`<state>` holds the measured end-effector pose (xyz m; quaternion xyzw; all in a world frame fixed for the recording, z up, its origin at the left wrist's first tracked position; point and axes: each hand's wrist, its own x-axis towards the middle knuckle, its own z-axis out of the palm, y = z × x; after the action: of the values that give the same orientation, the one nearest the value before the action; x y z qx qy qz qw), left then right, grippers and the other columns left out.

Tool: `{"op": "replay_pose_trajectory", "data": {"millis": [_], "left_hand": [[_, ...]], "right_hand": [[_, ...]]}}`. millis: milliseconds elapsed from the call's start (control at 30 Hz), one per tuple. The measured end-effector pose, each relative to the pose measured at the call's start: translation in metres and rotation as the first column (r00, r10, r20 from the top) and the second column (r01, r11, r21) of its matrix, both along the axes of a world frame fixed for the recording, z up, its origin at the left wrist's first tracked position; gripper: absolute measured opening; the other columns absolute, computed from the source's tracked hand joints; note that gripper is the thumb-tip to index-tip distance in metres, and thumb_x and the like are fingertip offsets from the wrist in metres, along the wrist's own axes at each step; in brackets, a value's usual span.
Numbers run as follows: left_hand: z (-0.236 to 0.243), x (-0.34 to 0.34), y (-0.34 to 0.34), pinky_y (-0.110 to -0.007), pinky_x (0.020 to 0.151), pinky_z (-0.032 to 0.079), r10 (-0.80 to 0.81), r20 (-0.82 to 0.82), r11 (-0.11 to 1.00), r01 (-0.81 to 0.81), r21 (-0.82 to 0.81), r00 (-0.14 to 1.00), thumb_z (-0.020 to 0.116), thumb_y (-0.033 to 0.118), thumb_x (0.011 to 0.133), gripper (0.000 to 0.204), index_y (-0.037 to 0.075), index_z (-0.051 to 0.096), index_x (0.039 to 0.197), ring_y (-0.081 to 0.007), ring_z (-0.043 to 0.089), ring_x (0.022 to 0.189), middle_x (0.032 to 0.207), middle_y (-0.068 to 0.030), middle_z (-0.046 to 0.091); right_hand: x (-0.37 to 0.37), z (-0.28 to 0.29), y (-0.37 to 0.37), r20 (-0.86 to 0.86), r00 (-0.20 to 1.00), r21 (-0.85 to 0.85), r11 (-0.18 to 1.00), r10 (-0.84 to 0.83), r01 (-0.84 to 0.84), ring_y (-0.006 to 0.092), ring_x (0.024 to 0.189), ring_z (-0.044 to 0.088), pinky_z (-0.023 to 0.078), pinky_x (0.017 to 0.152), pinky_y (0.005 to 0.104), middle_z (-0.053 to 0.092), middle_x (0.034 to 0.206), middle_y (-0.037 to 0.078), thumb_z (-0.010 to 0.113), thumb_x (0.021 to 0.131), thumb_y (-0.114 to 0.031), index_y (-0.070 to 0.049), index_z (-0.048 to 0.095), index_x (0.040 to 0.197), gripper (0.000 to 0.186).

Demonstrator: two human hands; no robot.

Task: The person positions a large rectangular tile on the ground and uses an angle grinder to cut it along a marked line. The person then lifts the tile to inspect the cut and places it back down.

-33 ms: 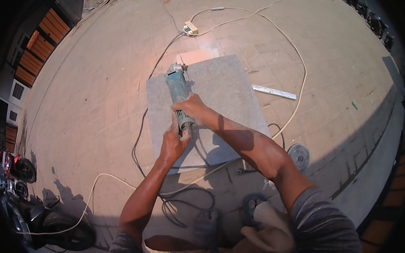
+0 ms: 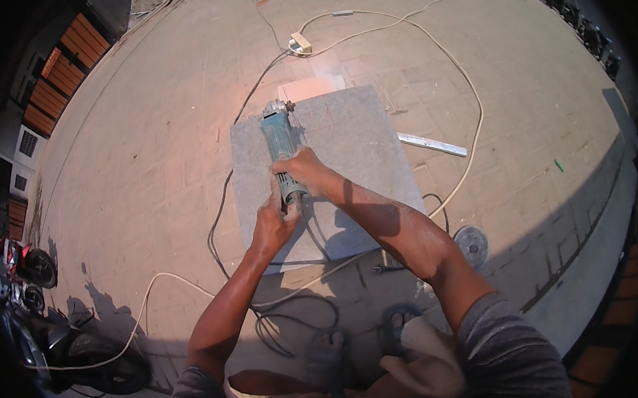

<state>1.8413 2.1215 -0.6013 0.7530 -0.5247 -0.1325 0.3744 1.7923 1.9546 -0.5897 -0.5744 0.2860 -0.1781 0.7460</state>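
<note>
Your grip's wrapped round the grinder point(image 2: 277, 131) — left hand point(image 2: 275, 223) at the tail, right hand point(image 2: 306, 171) further up — probably steadying it over the slab point(image 2: 346, 140)

no readable text, edges perhaps too dim

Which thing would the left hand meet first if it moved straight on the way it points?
The grinder: the left hand is against its rear end, so that probably comes first. How far above the grey slab this line runs is unclear from one view.
</note>
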Motion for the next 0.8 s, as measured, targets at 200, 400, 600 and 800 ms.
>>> {"op": "replay_pose_trajectory", "data": {"millis": [200, 400, 600, 800], "left_hand": [[0.004, 0.085, -0.01, -0.034, 0.09, 0.05, 0.011, -0.417, 0.939, 0.134, 0.316, 0.909, 0.07, 0.035, 0.092, 0.081, -0.001, 0.029, 0.152, -0.0219, 0.064, 0.098, 0.106, -0.0113, 0.067], [0.005, 0.116, -0.084, -0.04, 0.082, 0.055, 0.159, -0.954, 0.987, -0.03, 0.156, 0.255, 0.066, 0.055, 0.09, 0.063, 0.005, 0.056, 0.128, -0.0236, 0.067, 0.092, 0.103, -0.0107, 0.068], [-0.03, 0.145, -0.138, -0.043, 0.078, 0.057, 0.169, -0.958, 0.986, -0.049, 0.162, 0.231, 0.068, 0.047, 0.089, 0.051, 0.005, 0.062, 0.117, -0.0266, 0.069, 0.087, 0.102, -0.0125, 0.069], [-0.043, 0.161, -0.158, -0.041, 0.08, 0.056, 0.16, -0.954, 0.985, -0.103, 0.138, 0.255, 0.068, 0.044, 0.089, 0.049, 0.003, 0.063, 0.116, -0.0268, 0.068, 0.09, 0.103, -0.0131, 0.069]], "right_hand": [[0.009, 0.006, -0.019, -0.078, 0.997, -0.005, 1.0, 0.009, -0.01, 0.0228, 0.067, 0.066, 0.053, 0.057, 0.0358, 0.065, 0.08, 0.015, 0.079, 0.069, -0.014, 0.009, 0.064, 0.087, 0.033], [0.059, -0.03, -0.027, 0.015, 1.0, 0.101, 0.995, -0.009, 0.007, 0.0243, 0.069, 0.068, 0.054, 0.057, 0.0364, 0.068, 0.084, 0.017, 0.078, 0.071, -0.016, 0.011, 0.063, 0.096, 0.04], [0.099, -0.072, -0.051, -0.009, 0.999, -0.043, 0.998, -0.053, 0.052, 0.0264, 0.078, 0.069, 0.056, 0.064, 0.0369, 0.069, 0.094, 0.021, 0.078, 0.07, -0.021, 0.012, 0.06, 0.108, 0.054], [0.116, -0.084, -0.067, 0.047, 0.994, -0.095, 0.99, -0.103, 0.107, 0.0254, 0.077, 0.069, 0.055, 0.063, 0.0372, 0.069, 0.09, 0.02, 0.076, 0.072, -0.018, 0.013, 0.063, 0.103, 0.046]]}}
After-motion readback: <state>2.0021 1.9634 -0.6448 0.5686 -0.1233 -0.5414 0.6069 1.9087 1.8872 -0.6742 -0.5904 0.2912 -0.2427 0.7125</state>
